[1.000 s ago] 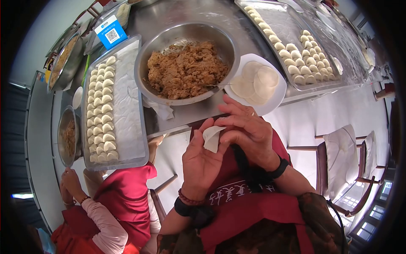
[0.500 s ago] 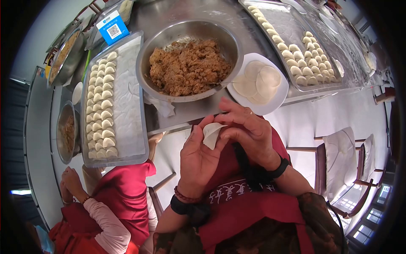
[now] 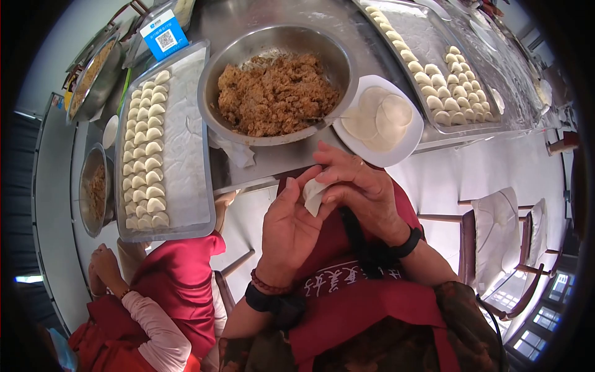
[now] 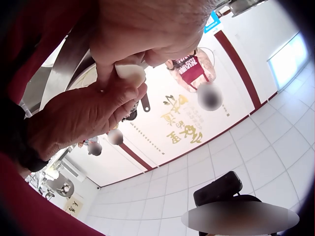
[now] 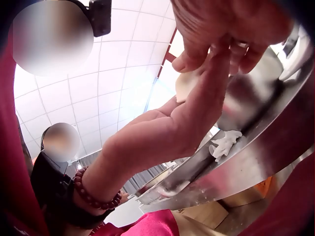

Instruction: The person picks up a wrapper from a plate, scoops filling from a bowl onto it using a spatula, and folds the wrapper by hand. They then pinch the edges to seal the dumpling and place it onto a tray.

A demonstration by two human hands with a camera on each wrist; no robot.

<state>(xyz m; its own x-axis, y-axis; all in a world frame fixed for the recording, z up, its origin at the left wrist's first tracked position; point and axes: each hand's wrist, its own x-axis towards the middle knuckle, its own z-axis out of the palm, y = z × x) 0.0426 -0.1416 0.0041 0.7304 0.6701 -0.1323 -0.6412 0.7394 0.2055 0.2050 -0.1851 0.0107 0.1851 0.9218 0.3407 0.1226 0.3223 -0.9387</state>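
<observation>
A folded white dumpling [image 3: 313, 193] is held between both hands just below the table's edge. My left hand [image 3: 289, 229] cups it from below with fingers curled up around it. My right hand [image 3: 353, 186] pinches its upper edge with thumb and fingers. The left wrist view shows the dumpling [image 4: 130, 74] squeezed between both hands. In the right wrist view the pale dough [image 5: 187, 83] sits under the right fingertips. A large steel bowl [image 3: 218, 53] of brown filling [image 3: 276, 93] stands just beyond the hands.
A white plate [image 3: 406, 146] with round wrappers [image 3: 378, 118] sits right of the bowl. Steel trays [image 3: 189, 155] [image 3: 427, 43] hold rows of finished dumplings. A smaller bowl [image 3: 93, 189] of filling lies far left. Another person in red [image 3: 167, 291] sits at lower left.
Both hands have drawn closer together around the dumpling, which now shows less of its surface. The right fingers have shifted along its edge.
</observation>
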